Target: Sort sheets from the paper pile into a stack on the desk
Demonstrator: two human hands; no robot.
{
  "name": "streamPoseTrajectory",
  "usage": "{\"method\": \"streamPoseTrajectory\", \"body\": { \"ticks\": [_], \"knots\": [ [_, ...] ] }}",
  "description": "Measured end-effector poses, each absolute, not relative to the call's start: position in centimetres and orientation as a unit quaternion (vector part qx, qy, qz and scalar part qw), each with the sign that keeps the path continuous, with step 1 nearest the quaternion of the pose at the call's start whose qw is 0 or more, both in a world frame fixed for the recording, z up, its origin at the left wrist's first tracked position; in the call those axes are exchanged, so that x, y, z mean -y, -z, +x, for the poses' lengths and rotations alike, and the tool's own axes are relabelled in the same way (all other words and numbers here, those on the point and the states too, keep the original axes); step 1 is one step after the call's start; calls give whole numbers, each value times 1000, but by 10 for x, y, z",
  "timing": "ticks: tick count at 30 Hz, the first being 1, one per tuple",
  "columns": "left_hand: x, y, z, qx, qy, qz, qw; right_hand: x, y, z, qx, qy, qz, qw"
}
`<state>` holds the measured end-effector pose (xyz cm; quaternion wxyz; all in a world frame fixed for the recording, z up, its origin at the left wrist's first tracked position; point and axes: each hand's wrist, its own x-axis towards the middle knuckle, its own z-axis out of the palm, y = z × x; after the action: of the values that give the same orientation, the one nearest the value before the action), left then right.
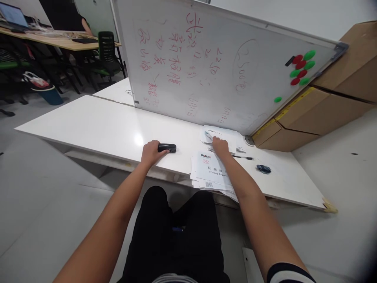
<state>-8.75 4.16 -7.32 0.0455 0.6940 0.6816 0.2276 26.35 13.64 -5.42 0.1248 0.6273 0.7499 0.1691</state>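
Note:
My left hand [151, 152] is wrapped round the rear end of a black stapler [168, 147], which rests on the white table [118, 129]. Over the farther stack of papers [228, 135] is my right hand [220, 146], its fingers closed at what looks like the lifted edge of a sheet [209, 136]; the fingertips are partly hidden. Nearer to me, under my right forearm, lies a second stack of printed test reports [210, 169], its lower sheets fanned out unevenly past the table edge.
A black pen [244, 157] and a small dark blue object [263, 169] lie to the right. A whiteboard [182, 59] with red writing and magnets stands behind the papers. Cardboard boxes [303, 118] stack at the right. Another person's arm [86, 26] shows far left.

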Motion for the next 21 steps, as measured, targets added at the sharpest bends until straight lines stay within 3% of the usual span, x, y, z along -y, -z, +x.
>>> {"method": "streamPoseTrajectory", "body": {
  "ticks": [21],
  "knots": [
    [-43, 74, -87, -687, -232, 685, 69, -158, 62, 268, -730, -144, 665, 70]
  ]
}}
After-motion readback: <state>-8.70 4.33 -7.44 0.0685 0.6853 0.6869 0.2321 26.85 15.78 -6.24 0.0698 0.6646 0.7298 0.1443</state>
